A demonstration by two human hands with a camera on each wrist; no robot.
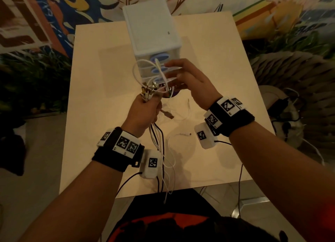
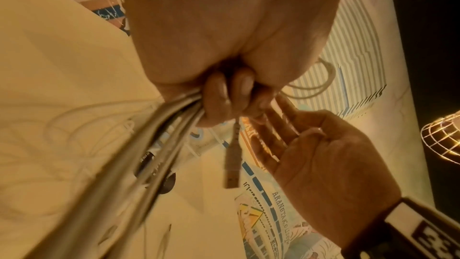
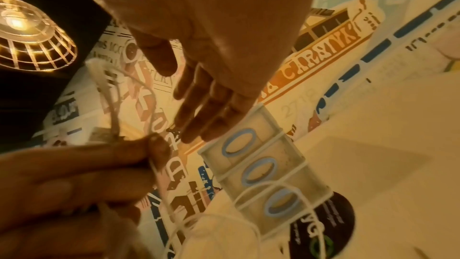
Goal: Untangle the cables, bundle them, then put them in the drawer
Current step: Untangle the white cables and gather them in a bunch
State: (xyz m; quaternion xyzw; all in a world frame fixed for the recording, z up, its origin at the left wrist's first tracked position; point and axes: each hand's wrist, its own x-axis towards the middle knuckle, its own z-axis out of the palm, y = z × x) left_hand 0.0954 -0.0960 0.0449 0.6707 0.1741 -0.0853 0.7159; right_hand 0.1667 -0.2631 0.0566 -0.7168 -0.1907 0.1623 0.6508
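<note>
My left hand [image 1: 145,107] grips a bunch of white and black cables [image 1: 157,138] in a fist above the table; plugs stick out above it and white loops [image 1: 143,69] rise toward the drawer unit. In the left wrist view the fingers [image 2: 224,101] curl round the strands [image 2: 159,141], and a USB plug [image 2: 232,166] dangles below. My right hand [image 1: 186,78] hovers just right of the loops with fingers straight and holds nothing; the right wrist view shows its flat fingers [image 3: 206,109] apart from the cables. The white drawer unit [image 1: 154,28] has three closed drawers with blue oval handles [image 3: 259,171].
More loose white cables [image 1: 181,135] lie on the beige table [image 1: 217,69] near the front middle. A dark round sticker [image 3: 331,224] sits on the table at the unit's base. Patterned walls surround the table. A caged lamp [image 3: 30,34] glows overhead.
</note>
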